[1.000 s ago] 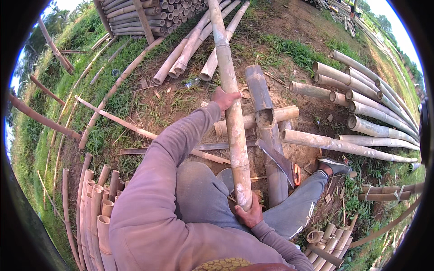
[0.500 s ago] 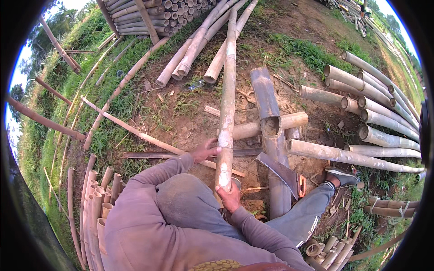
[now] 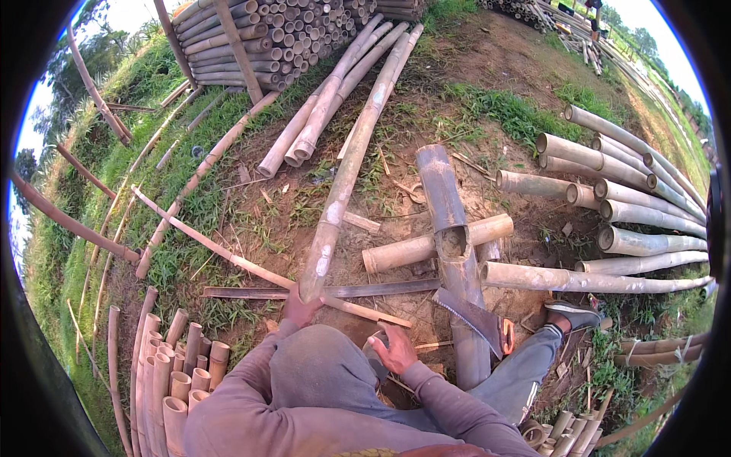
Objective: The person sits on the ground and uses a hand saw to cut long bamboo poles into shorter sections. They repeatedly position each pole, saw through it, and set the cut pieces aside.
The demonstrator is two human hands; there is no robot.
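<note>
- Long bamboo pole (image 3: 352, 164) lies on the ground, running from near the stack at the top down to the person's knees; left hand (image 3: 301, 311) closes around its near cut end
- Right hand (image 3: 397, 352) sits lower, fingers curled on a short stub of bamboo (image 3: 375, 344) at the knee; whether it grips firmly I cannot tell
- Risk: only one hand on the heavy pole end; it could roll or slip off and drop onto the leg
- Risk: saw (image 3: 478, 316), toothed blade exposed, rests against the upright split bamboo (image 3: 449, 228) just beside the right leg; a shifted pole or knee could knock it onto the shin
- Risk: split slats (image 3: 327, 291) under the pole have raw edges; splinters likely for bare hands
- Count: one saw, one shoe (image 3: 572, 314) in view, two hands
- Count: three poles in the loose bundle (image 3: 320, 114) left of the held one
- Count: cut lengths at right (image 3: 617, 190), roughly nine; short pieces at lower left (image 3: 179, 373), a dozen or so, too crowded for an exact tally
</note>
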